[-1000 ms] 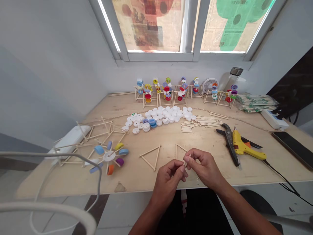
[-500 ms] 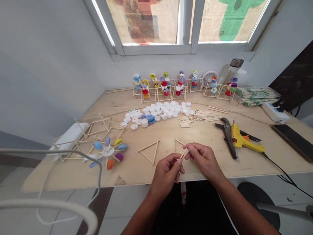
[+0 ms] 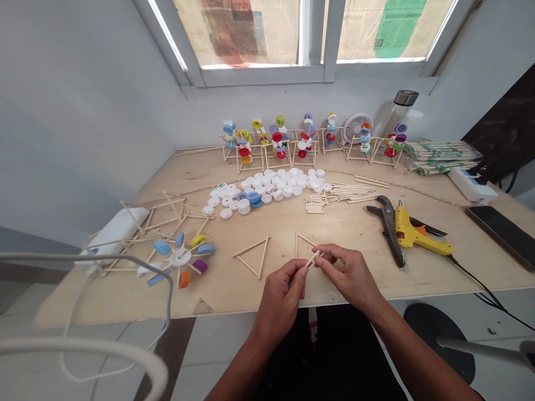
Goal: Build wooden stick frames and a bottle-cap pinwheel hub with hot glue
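Note:
Close to the table's front edge, my left hand and my right hand meet, both closed on short wooden sticks. The sticks lie side by side at a slant between the fingertips; their lower ends are hidden in my left hand. Just behind my hands, more sticks form a corner on the table, partly covered by my fingers. To the left lies a triangle of three sticks. Farther left is a wheel of sticks with coloured bottle caps on its ends.
White bottle caps and loose sticks lie mid-table. Finished-looking cap wheels on stick stands line the back. At right are a black-handled cutter, a yellow glue gun with its cord, and a phone. A pale cable crosses the left front.
The sticks between my hands have turned to a flatter slant, and my fingers have shifted slightly on them. The whole view has tilted down a little.

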Tool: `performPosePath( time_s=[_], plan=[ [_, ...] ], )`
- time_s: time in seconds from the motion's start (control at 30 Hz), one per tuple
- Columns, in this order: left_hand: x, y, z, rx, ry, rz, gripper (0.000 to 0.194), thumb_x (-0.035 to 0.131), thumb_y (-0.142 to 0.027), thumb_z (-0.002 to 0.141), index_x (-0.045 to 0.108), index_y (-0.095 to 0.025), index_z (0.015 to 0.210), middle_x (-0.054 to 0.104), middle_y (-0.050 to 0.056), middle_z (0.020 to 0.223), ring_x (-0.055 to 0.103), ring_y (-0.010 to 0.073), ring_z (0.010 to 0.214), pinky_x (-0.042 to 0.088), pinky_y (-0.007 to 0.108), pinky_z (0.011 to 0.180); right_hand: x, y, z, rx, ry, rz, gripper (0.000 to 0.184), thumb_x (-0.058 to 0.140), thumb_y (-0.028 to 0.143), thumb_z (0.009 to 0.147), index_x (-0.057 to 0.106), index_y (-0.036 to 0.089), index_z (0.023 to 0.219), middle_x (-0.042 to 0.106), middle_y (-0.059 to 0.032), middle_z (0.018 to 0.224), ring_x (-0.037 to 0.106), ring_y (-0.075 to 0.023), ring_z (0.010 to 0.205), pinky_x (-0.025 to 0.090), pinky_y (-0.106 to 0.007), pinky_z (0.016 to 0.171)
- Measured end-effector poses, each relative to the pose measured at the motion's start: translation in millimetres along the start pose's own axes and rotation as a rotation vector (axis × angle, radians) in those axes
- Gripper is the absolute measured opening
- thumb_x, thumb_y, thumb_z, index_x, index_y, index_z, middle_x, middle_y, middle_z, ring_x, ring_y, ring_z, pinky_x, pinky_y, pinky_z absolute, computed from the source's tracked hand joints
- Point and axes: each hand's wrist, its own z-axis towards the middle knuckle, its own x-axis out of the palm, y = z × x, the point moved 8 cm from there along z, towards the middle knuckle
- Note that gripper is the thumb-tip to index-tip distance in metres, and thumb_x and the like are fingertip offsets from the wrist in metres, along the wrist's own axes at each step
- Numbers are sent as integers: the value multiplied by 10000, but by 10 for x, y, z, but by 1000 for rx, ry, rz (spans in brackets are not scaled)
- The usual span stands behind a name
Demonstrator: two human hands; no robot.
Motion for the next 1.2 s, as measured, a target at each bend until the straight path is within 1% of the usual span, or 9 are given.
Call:
performPosePath(
  time_s=[0.2,0.3,0.37,0.53,0.63,0.73,0.93,1.1,1.2],
  plan=[
    [-10,-120,-33,72,-36,94,293,460,-343,877,656,-187,1029,555,-20,546,555,143,586,422,220,584,-33,73,-30,-87,-74,-61,202,587,299,798,668,187,946,678,-21,703,620,-147,627,492,-268,660],
    [-1,-147,-53,100,-35,119,285,441,-316,891,643,-192,1049,657,6,727,600,143,676,441,221,636,-20,106,-51,-135,-75,-80,185,559,270,814,658,189,948,683,-21,732,621,-143,641,490,-264,655],
    [1,-146,-67,112,-41,138,283,428,-304,900,634,-193,1058,681,13,835,610,138,714,443,220,659,-10,149,-70,-183,-97,-128,181,540,247,819,650,176,944,686,-29,744,616,-142,639,487,-270,648],
    [-11,-130,-105,137,-95,203,279,417,-294,907,626,-190,1060,687,18,878,602,136,710,444,231,684,28,272,-121,-341,-251,-354,155,491,161,807,628,151,877,657,-39,678,592,-147,604,458,-290,636],
    [-16,-153,-119,160,-110,240,269,419,-288,908,631,-194,1044,677,5,823,597,132,693,440,225,672,41,280,-129,-379,-343,-446,194,431,124,813,620,160,800,635,-40,626,572,-159,588,438,-296,612],
    [-47,-176,-106,163,-126,260,267,417,-287,909,630,-192,1039,672,0,790,596,129,668,431,223,640,35,220,-88,-320,-320,-372,205,418,138,832,622,162,824,661,-46,681,592,-163,635,446,-294,642],
    [-76,-180,-55,153,-107,249,285,399,-302,913,632,-181,1025,690,17,810,613,142,676,442,235,633,50,108,-22,-124,-122,-33,199,443,208,862,620,173,948,675,-29,780,610,-148,730,458,-272,716],
    [-46,-145,-64,146,-75,213,286,387,-294,920,634,-191,1020,694,23,852,631,150,747,453,241,685,114,-29,-20,40,-39,158,129,585,299,790,613,180,833,601,11,675,532,-118,622,439,-232,615],
    [-47,-135,-78,139,-70,238,279,385,-288,923,632,-199,1017,684,8,801,627,142,712,446,236,663,168,-93,-20,94,10,247,156,581,334,796,596,178,793,580,6,685,502,-117,627,420,-229,595]
  ],
)
